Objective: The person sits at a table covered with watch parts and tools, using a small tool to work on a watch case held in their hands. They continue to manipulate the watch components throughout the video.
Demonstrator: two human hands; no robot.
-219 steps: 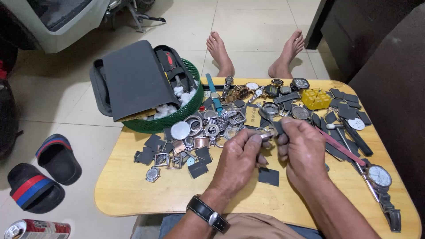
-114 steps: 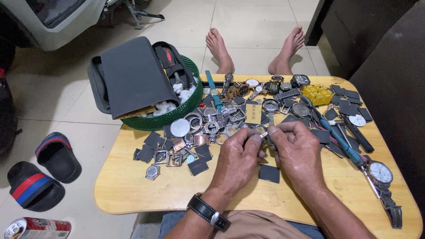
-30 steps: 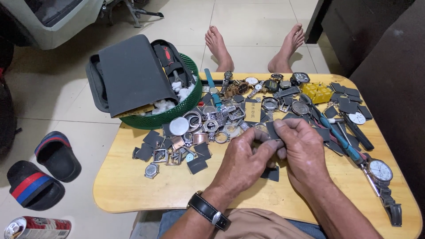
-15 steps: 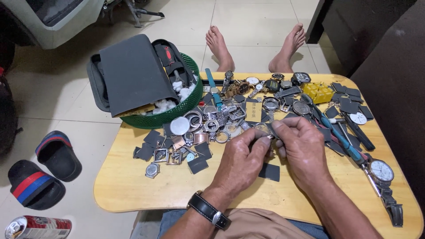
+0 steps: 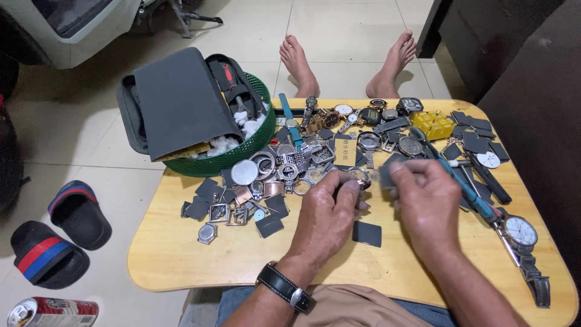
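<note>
Both hands work over the middle of the pale wooden bench [image 5: 181,266]. The left hand [image 5: 327,218], with a black-strapped wristwatch [image 5: 284,287] on its wrist, pinches a small round silver watch case [image 5: 358,177] between thumb and fingertips, so its fingers are closed on that case. The right hand [image 5: 426,203] is just beside it, its fingers curled and closed on a small dark grey flat piece [image 5: 387,175]; the two held parts are close together, and whether they touch cannot be told. A dark grey square pad [image 5: 367,234] lies on the bench below and between the hands. Behind the hands a heap of silver and rose-coloured watch cases, rings and bezels [image 5: 284,169] spreads toward the far edge. At the far left corner stands a green plastic mesh basket [image 5: 242,154], carrying a dark grey zip tool case [image 5: 175,103]. A yellow plastic block [image 5: 433,124] sits near the far right corner. A silver watch with a white dial and metal bracelet [image 5: 521,233] lies along the right edge.
</note>
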